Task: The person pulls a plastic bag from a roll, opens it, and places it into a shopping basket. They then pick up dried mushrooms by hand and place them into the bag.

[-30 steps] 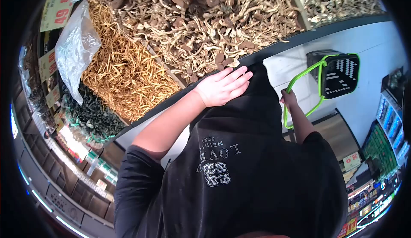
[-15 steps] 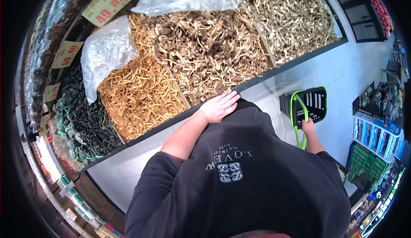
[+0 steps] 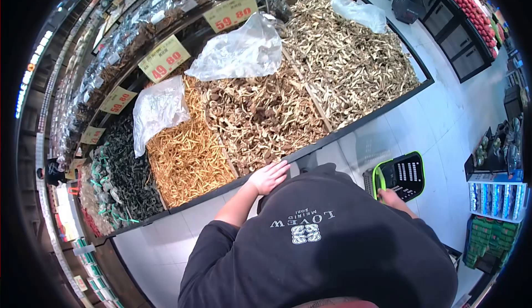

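My left hand [image 3: 269, 177] lies flat by the dark front rail of the display bin, fingers stretched out and holding nothing. Just beyond it are dried brown mushrooms [image 3: 260, 122]. To their left sits a heap of yellow-orange dried strips [image 3: 191, 166], partly covered by a clear plastic sheet [image 3: 160, 111]. Low at my right side, my right hand [image 3: 392, 198] is closed round the green handle of a black shopping basket [image 3: 407, 177]. The basket's inside shows only its slotted walls.
Pale sliced dried goods [image 3: 354, 58] fill the right bin, dark dried goods [image 3: 124, 169] the left one. Price signs [image 3: 164, 58] stand along the back. Tiled floor [image 3: 443, 119] stretches right toward a stand of red produce [image 3: 468, 11] and stacked green packs [image 3: 490, 241].
My view has tilted up, bringing more of the rear shelves and far aisle into sight. The left hand stays by the rail; the right hand still holds the basket.
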Motion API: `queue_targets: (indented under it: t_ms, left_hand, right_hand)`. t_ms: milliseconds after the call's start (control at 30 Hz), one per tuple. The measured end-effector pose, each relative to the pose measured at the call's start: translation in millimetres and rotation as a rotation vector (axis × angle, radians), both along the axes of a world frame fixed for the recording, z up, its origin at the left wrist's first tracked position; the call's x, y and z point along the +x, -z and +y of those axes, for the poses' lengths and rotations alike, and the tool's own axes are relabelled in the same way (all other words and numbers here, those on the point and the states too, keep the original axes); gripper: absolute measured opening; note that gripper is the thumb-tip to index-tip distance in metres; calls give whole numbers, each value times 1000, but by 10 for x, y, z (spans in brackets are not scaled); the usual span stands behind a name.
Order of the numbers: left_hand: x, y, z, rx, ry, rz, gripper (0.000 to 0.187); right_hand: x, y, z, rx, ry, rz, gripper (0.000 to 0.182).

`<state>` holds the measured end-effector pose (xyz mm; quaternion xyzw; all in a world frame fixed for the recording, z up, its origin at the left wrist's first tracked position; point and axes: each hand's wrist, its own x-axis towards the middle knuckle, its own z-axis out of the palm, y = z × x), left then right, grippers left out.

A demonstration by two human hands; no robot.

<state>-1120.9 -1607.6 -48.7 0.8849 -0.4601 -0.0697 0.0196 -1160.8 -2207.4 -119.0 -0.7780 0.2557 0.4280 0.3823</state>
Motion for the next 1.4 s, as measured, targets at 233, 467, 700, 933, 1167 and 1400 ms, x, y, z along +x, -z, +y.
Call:
queue_targets:
  t_ms: [233, 467, 700, 933, 1167, 1400]
  left_hand:
    - [-124, -110, -245, 76, -128, 12, 46]
    - [-503, 64, -612, -60, -497, -56, 38]
    - [-1140, 109, -438, -135, -854, 76, 42]
    - [-2153, 425, -206, 40, -1344, 457, 46]
    - [-2680, 341, -174, 172, -1615, 668, 46]
    - [-3056, 158, 327, -1, -2026, 700, 48]
  right_hand:
    - [-108, 142, 380, -270, -58, -382, 31]
    - [-133, -280, 103, -104, -91, -353, 30]
    - [-576, 1458, -533, -31, -268, -272, 37]
    - [-245, 1612, -212, -123, -318, -101, 40]
    - [60, 1632, 150, -124, -315, -54, 43]
    - [190, 1595, 538, -136, -295, -41, 45]
